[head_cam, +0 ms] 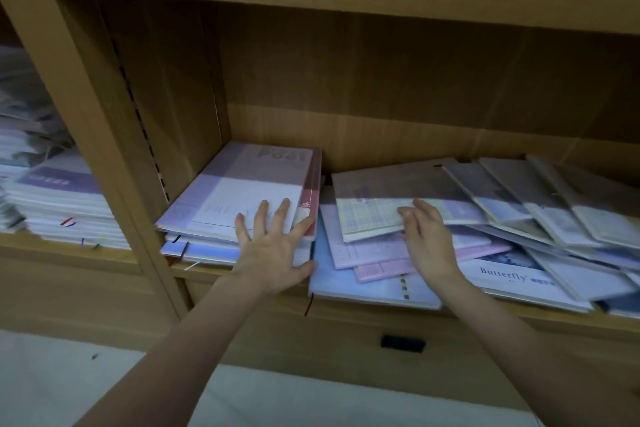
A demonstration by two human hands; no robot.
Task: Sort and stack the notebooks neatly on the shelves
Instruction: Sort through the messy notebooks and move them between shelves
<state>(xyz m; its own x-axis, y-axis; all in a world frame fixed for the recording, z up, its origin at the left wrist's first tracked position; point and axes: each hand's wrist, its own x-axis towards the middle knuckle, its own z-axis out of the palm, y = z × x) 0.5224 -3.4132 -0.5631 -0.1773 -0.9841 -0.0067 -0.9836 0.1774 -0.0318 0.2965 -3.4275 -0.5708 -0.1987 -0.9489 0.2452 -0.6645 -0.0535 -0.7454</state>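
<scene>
From the head camera, a wooden shelf (242,291) compartment holds two groups of notebooks. At its left end, against the side wall, lies a tidy stack (207,243) topped by a lilac-and-white notebook (242,191), with a red-covered one (313,198) showing along its right edge. The left hand (273,246) rests flat on this stack's near right corner, fingers spread wide, gripping nothing. To the right, a loose, fanned-out heap (519,218) of notebooks lies at mixed angles: a pale blue one (346,281) at the bottom front, pink ones (374,253) above it, one printed "Butterfly" (502,276), and several grey-and-white ones (502,191) overlapping toward the right. The right hand (429,236) lies on a cream, ruled notebook (374,218) atop this heap, fingers curled at its near edge; whether the grip has closed on it I cannot tell. The neighbouring compartment on the left holds another tall pile (65,208).
</scene>
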